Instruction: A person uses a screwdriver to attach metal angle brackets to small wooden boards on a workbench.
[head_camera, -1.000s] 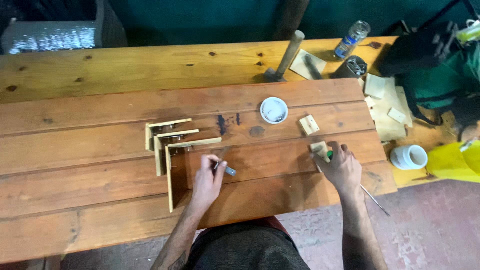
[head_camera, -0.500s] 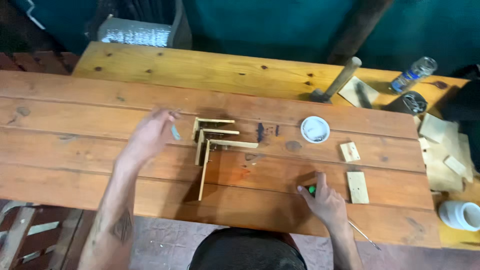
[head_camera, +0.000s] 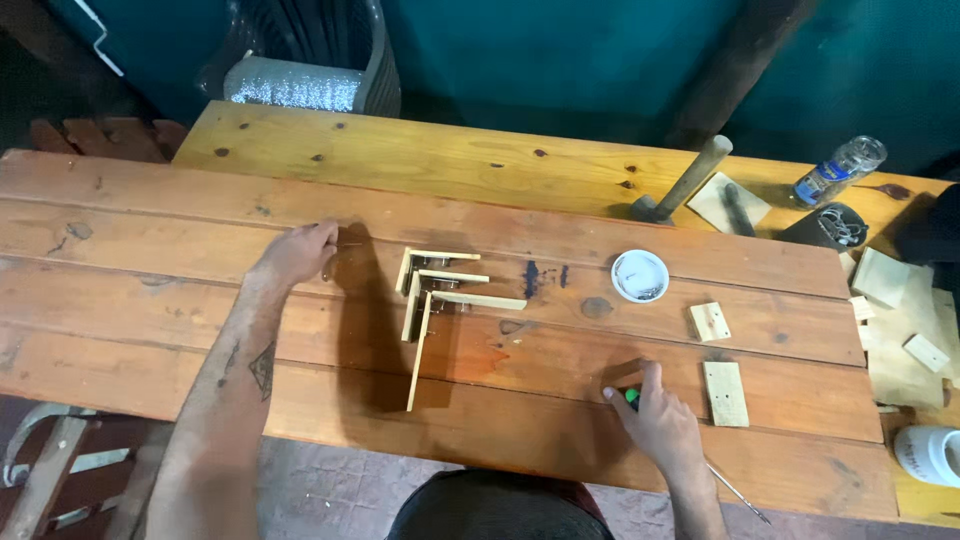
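While the left hand (head_camera: 298, 252) has swung out to nine o'clock, the right hand (head_camera: 655, 418) stays low at five o'clock.

A second ago the left hand lay at the wooden frame (head_camera: 437, 300) with a small dark tool; now it rests well apart on the counter (head_camera: 150, 260), fingers curled, and whether it holds anything I cannot tell. The frame sits untouched at centre. Right of it stands a white dish (head_camera: 639, 275). The right hand, shifted inward from the wood block (head_camera: 725, 393), is closed on a green marker (head_camera: 632, 396).
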